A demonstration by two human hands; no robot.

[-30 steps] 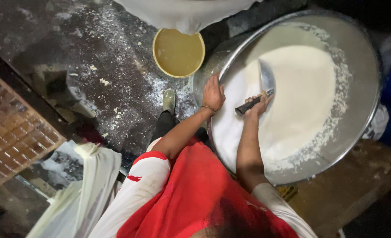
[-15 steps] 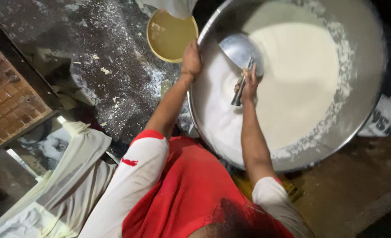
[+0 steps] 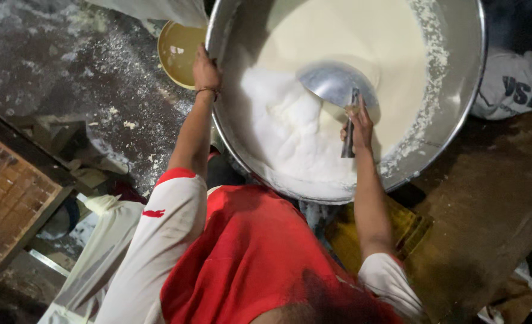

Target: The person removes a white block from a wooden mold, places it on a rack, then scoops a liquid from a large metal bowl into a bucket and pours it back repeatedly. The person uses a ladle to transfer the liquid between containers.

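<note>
Ladle (image 3: 337,83), a round metal one, lies tilted in the white liquid inside the big steel basin (image 3: 458,120), its dark handle closed in the right hand (image 3: 357,127). White foam is heaped in the basin's near left part, beside the ladle. Left hand (image 3: 206,71) grips the basin's left rim, fingers curled over it. Just beyond that rim stands a yellow bowl (image 3: 179,51) on the flour-dusted floor (image 3: 68,78).
</note>
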